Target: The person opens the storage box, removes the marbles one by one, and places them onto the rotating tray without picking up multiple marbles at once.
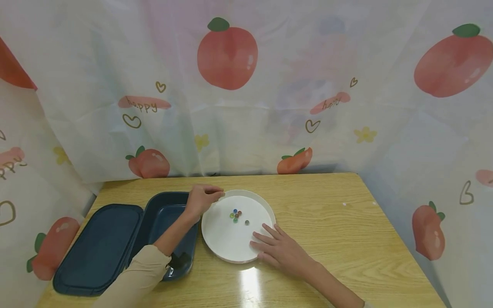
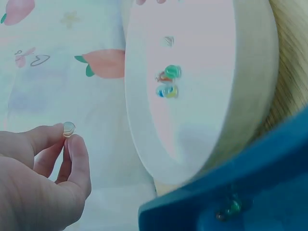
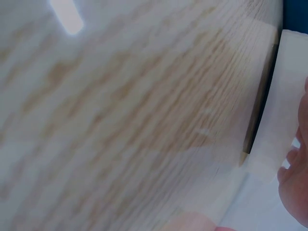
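Note:
A round white tray [image 1: 225,252] lies on the wooden table, with several small glass marbles [image 1: 236,214] near its middle. My left hand [image 1: 203,199] hovers at the tray's far left rim and pinches one clear marble [image 2: 69,128] between thumb and forefinger. In the left wrist view the tray [image 2: 250,96] and its marbles [image 2: 168,82] show to the right of that hand [image 2: 48,178]. My right hand [image 1: 279,248] rests flat with straight fingers on the tray's near right rim. The right wrist view shows only blurred table and the tray's edge [image 3: 279,106].
A dark blue box [image 1: 169,231] stands left of the tray, under my left forearm, with a few marbles [image 2: 230,209] inside. Its lid [image 1: 96,250] lies further left. Curtains printed with peaches hang behind and beside the table [image 1: 346,214].

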`<state>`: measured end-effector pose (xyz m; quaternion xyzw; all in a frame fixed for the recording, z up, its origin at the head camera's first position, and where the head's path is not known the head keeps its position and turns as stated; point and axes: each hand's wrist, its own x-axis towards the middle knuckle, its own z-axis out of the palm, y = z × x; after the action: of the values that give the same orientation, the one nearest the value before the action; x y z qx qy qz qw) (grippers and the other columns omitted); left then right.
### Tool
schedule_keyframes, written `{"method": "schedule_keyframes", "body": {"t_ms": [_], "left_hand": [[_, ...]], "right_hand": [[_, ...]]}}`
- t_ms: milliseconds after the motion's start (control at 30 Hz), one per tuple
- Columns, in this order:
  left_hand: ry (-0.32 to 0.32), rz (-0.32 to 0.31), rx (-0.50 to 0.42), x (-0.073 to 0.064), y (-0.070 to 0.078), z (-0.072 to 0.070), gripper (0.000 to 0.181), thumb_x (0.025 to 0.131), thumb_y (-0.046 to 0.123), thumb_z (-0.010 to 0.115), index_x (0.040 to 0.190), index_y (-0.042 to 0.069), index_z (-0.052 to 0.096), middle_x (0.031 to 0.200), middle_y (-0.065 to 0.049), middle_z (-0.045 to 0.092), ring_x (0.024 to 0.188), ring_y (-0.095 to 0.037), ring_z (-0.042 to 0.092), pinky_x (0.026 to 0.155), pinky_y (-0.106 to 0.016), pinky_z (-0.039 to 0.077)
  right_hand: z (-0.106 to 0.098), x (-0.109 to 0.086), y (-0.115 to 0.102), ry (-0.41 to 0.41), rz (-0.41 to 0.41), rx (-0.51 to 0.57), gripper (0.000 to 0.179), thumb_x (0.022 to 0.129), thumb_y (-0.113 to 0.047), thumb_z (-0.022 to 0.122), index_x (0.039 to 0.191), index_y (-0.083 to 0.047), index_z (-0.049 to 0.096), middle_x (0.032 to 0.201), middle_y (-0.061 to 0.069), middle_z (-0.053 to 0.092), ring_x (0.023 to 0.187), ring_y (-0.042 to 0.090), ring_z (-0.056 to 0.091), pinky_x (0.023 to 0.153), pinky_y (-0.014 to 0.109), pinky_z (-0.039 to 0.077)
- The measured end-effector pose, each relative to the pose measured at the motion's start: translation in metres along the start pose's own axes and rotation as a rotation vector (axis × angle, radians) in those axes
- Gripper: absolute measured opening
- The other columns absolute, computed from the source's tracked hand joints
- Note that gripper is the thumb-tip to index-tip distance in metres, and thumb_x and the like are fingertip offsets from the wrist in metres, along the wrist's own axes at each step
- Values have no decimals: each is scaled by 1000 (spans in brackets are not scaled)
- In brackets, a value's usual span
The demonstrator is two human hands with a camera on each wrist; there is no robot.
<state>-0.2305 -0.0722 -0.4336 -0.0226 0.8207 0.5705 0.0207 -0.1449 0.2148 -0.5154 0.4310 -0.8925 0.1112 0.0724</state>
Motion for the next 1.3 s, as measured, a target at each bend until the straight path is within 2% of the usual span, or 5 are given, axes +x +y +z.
{"method": "schedule_keyframes", "body": {"t_ms": [267, 600, 833, 1133, 1300], "left_hand": [[-22, -20, -55, 0, -1, 15, 21, 92, 9, 73, 109, -3, 75, 103, -12, 73, 98, -30, 70, 90, -46, 54], [14, -59, -85, 5, -9, 30, 16, 91, 7, 74, 104, -2, 77, 95, -10, 73, 89, -24, 70, 85, -42, 56], [26, -108, -93, 8, -14, 38, 15, 91, 7, 74, 103, -1, 77, 97, -10, 73, 92, -25, 70, 85, -39, 56], [61, -163, -26, 15, -27, 46, 11, 90, 10, 76, 99, 4, 79, 94, -7, 73, 82, -18, 67, 75, -28, 56], [57, -160, 21, 15, -31, 48, 8, 89, 10, 76, 95, 4, 79, 89, -6, 73, 77, -16, 63, 69, -26, 52]], "right_hand": [[-1, 0, 0, 11, 3, 7, 38, 105, -39, 50, 138, -24, 63, 147, -3, 51, 142, 31, 36, 112, 57, 28], [0, -1, 1, 12, 9, 6, 39, 105, -39, 50, 139, -25, 62, 148, -5, 50, 144, 30, 34, 113, 55, 27], [1, -1, 1, 2, 16, 18, 39, 105, -39, 50, 140, -25, 61, 149, -4, 49, 144, 29, 32, 114, 55, 25], [0, -1, 1, -2, 20, 30, 39, 105, -39, 50, 140, -25, 61, 149, -5, 48, 145, 29, 32, 114, 54, 25], [1, -1, 1, -1, 18, 31, 39, 105, -39, 50, 140, -25, 61, 149, -5, 49, 145, 29, 32, 114, 55, 25]]}}
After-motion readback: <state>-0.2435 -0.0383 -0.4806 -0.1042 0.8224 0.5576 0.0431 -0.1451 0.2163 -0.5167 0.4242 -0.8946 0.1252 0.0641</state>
